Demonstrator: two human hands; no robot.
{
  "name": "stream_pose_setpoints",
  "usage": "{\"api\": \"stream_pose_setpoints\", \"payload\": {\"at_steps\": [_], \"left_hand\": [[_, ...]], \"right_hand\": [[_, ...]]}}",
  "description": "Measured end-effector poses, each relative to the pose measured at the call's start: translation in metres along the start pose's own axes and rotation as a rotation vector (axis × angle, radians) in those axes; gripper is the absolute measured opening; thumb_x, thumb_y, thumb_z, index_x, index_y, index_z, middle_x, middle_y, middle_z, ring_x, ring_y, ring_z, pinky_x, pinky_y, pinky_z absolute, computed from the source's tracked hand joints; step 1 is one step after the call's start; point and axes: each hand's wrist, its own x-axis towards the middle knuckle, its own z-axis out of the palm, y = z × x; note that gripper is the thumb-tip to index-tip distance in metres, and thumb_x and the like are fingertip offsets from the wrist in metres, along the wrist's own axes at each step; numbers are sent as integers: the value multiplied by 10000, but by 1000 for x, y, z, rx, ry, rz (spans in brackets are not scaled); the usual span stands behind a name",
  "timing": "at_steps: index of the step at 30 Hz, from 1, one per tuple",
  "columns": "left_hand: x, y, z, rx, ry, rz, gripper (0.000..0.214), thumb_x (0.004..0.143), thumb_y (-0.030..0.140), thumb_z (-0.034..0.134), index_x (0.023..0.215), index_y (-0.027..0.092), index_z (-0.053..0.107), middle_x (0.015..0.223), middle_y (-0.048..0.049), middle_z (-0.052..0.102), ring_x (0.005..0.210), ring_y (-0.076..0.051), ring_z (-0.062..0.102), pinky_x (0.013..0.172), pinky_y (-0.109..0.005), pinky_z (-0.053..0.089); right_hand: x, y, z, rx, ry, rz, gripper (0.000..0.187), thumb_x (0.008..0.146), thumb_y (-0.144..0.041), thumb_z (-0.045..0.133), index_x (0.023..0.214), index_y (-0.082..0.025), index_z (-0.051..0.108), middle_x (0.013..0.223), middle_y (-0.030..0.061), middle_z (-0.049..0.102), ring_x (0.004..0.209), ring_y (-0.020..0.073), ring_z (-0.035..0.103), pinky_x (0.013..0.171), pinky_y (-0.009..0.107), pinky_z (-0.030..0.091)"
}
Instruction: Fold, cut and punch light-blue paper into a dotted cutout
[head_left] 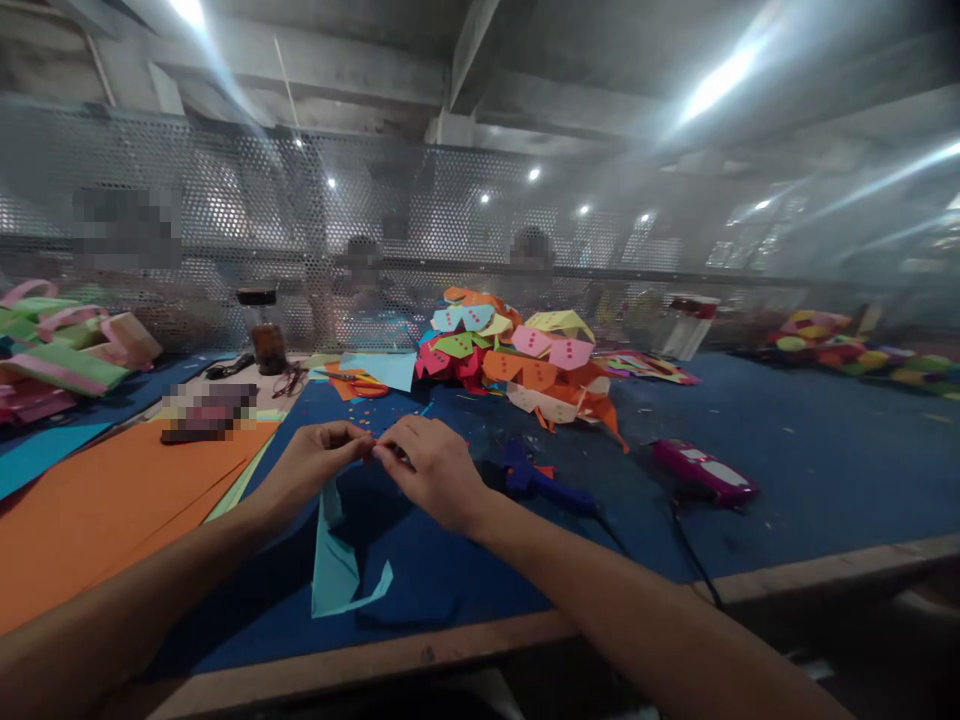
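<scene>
Both my hands meet above the blue table (810, 470). My left hand (319, 460) pinches the top of a light blue paper strip (337, 570), which hangs down and curls onto the table. My right hand (431, 470) is closed in a pinch right against the left fingertips, on the same paper end. Just beyond my right hand lies a blue glue gun (536, 482) with its cord running toward the table edge.
Orange paper sheets (112, 500) lie at left. A heap of folded coloured paper pieces (525, 365) sits mid-table, with orange scissors (367, 385) and a dark jar (266, 340) behind. A pink device (705, 472) lies at right. A perforated metal screen (450, 230) backs the table.
</scene>
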Motion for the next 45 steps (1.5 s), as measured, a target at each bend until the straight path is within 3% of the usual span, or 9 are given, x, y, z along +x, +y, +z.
{"api": "stream_pose_setpoints", "payload": {"at_steps": [5,11,25,35,45], "left_hand": [[0,-7,-3,49,-27,79,280,761,482,730,716,206,734,721,-15,721,711,-179,628,694,-273,453],[0,-9,-4,112,-36,125,263,829,446,676,759,199,732,762,-24,729,756,-192,651,725,-289,475],[0,-8,-4,96,-69,121,191,805,376,688,825,187,703,801,-24,737,801,-201,682,759,-296,477],[0,-7,-5,123,-50,130,178,779,374,689,773,197,700,777,-27,736,788,-212,674,756,-308,479],[1,-8,-6,72,-83,101,181,770,367,720,811,192,703,794,-29,743,807,-214,683,776,-312,474]], "right_hand": [[3,-2,5,370,-13,264,59,908,-209,661,940,-184,618,903,16,690,768,137,629,721,257,469],[5,-3,1,540,-54,359,37,893,-189,641,921,-180,618,852,13,699,782,148,648,740,273,487],[6,-1,2,578,-56,334,72,878,-169,593,810,-192,596,760,-28,614,701,124,562,697,243,437],[3,2,5,565,-97,349,110,934,-284,601,888,-187,624,807,-14,651,741,135,584,706,260,430],[4,5,6,564,-88,329,87,929,-233,582,861,-188,612,782,-17,645,724,134,586,712,255,438]]}}
